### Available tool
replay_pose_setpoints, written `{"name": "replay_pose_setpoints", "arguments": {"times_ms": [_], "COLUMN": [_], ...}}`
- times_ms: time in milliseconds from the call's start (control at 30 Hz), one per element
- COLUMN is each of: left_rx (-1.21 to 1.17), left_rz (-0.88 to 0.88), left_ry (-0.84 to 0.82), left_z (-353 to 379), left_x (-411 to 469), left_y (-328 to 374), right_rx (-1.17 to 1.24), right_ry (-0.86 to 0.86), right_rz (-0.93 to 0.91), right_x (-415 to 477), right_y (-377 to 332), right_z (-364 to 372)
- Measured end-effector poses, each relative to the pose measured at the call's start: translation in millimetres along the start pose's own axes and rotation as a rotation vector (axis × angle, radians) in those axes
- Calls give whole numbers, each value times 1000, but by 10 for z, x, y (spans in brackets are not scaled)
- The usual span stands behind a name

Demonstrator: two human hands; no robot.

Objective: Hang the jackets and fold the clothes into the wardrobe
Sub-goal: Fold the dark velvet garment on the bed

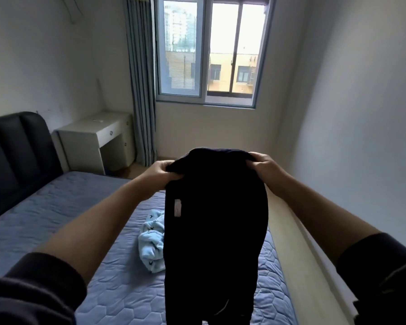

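Fingers (172, 177) of left hand (160, 171) and right hand (264, 164) pinch the top corners of the dark garment (216, 231), limp, likely light.

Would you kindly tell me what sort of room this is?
Most likely a bedroom: a bed with a dark padded headboard, a white desk beside it, and a curtained window. The left hand and right hand grip a dark garment.
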State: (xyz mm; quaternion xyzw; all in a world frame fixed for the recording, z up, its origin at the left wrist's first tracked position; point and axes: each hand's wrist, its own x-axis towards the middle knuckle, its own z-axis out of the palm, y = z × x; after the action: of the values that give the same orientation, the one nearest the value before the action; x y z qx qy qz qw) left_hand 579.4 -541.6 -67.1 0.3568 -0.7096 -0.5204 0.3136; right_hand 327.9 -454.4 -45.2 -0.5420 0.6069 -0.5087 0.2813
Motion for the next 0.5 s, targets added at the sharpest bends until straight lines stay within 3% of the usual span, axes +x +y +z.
{"name": "replay_pose_setpoints", "arguments": {"times_ms": [133, 233, 333, 500], "left_rx": [49, 335, 668, 864], "left_rz": [178, 289, 344, 305], "left_ry": [143, 138, 192, 56], "left_z": [230, 387, 407, 240], "left_x": [73, 140, 190, 142], "left_y": [408, 679, 869, 771], "right_rx": [52, -166, -558, -390], "right_ry": [-156, -298, -45, 105], "right_rz": [-18, -48, -205, -174], "right_x": [-59, -100, -111, 11], "right_y": [-253, -398, -408, -575], "right_z": [70, 191, 266, -53]}}
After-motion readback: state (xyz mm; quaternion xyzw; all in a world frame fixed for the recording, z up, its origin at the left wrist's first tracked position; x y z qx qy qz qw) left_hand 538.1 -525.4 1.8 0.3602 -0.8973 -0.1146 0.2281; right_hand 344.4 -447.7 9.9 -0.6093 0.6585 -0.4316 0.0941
